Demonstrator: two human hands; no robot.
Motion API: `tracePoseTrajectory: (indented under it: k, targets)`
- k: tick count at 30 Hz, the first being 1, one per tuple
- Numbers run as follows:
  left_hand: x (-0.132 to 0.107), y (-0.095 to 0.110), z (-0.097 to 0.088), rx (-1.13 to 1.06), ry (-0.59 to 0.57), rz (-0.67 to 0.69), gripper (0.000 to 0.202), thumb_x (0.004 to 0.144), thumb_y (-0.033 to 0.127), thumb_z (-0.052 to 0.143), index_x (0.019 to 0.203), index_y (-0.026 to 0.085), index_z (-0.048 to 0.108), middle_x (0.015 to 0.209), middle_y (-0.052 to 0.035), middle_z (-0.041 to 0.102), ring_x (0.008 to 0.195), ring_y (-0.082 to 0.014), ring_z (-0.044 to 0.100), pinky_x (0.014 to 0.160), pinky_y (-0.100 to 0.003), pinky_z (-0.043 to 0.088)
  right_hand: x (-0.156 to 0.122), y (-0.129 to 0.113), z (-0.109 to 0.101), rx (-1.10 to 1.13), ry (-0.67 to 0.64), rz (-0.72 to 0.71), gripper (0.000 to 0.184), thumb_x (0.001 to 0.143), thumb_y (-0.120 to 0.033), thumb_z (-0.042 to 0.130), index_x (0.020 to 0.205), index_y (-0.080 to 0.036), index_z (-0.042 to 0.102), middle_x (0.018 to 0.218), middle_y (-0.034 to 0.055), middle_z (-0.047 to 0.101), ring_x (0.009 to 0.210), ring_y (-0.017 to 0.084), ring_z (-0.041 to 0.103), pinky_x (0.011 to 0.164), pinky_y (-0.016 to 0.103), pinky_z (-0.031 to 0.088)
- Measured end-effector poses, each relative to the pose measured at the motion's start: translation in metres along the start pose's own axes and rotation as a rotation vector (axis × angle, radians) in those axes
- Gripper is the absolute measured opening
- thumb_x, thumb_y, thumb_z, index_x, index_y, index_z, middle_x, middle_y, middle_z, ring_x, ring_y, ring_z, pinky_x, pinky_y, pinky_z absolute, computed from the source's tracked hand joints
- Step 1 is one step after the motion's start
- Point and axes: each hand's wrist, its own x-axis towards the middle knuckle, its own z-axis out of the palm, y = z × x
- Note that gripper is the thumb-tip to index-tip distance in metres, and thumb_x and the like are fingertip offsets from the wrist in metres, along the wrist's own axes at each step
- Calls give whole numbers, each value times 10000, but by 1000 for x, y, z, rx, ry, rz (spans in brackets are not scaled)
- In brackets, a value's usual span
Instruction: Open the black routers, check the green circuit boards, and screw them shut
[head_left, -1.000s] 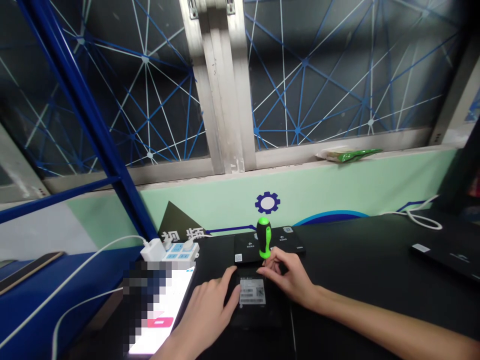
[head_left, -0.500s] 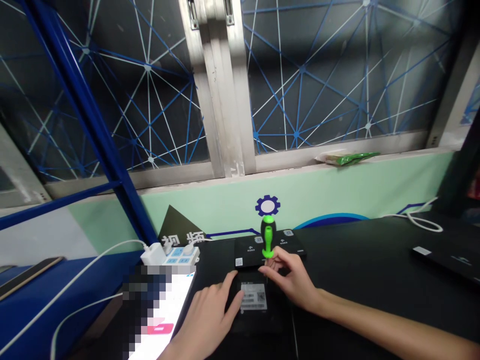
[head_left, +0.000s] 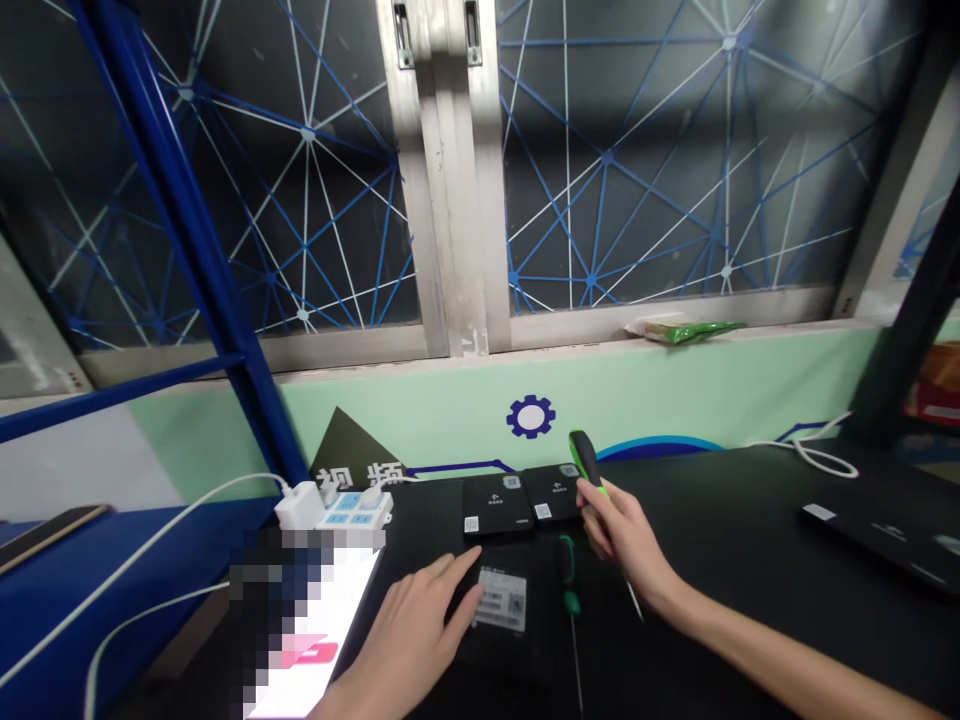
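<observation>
My left hand (head_left: pixel 424 615) lies with fingers apart at the left edge of a flat black box (head_left: pixel 517 655), its thumb and index finger touching the side. A white label (head_left: pixel 501 600) with printed codes is on top of that box. To the right, my right hand (head_left: pixel 626 540) is closed around a green-and-black screwdriver (head_left: pixel 586 462); its thin shaft comes out below the hand, slanting down to the right. Between the box and my right hand, a second screwdriver (head_left: pixel 568 575) with a dark green handle lies on the black table, shaft toward me.
Two black boxes (head_left: pixel 496 507) sit side by side against the wall, and another black device (head_left: pixel 885 545) lies at the right. A white power strip (head_left: pixel 356 510) with plugs and a lit screen (head_left: pixel 330 625) are on the left. A white cable (head_left: pixel 821 455) curls at the back right.
My right hand has moved right, off the labelled box, and the screwdriver has gone from upright to tilted. The lying screwdriver now shows clearly. My left hand stays at the box.
</observation>
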Motion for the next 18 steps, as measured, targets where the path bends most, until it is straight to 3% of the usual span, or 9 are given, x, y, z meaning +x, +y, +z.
tracePoseTrajectory:
  k: [3,7,11,14,18]
  targets:
    - [0,4,-2,-13,27,-29,488,1015,504,384,1394,251,558,1270,-112,650,1091,-309,662,896,-450,536,2,1,-13,-273,-42,17,490,976,-567,445,642,-208,468,437,-90,281,425,101,250,450,254,197]
    - [0,9,-7,-25,42,12,498,979,526,435,1362,246,587,1136,-99,674,977,-279,682,808,-390,556,3,-5,-20,-655,-166,-122,376,952,-450,520,674,-196,510,550,-68,331,507,116,307,508,265,219]
    - [0,10,-10,-49,32,46,436,977,461,466,1339,257,599,1106,-76,672,986,-260,666,817,-372,550,0,-10,-19,-872,-215,-135,89,914,-275,517,940,-209,570,540,-79,420,498,142,392,526,269,271]
    - [1,8,-10,-62,21,23,395,973,416,487,1313,258,612,1141,-74,679,988,-259,661,839,-382,543,1,-14,-19,-1012,-195,-105,63,818,-184,556,862,-221,530,537,-74,462,502,151,446,528,270,276]
    - [4,3,-7,-96,43,-31,360,970,358,482,1298,282,609,1168,-51,698,921,-241,671,847,-397,538,3,-19,-23,-1107,-179,-89,138,747,-175,604,740,-227,477,558,-45,510,534,163,492,537,276,285]
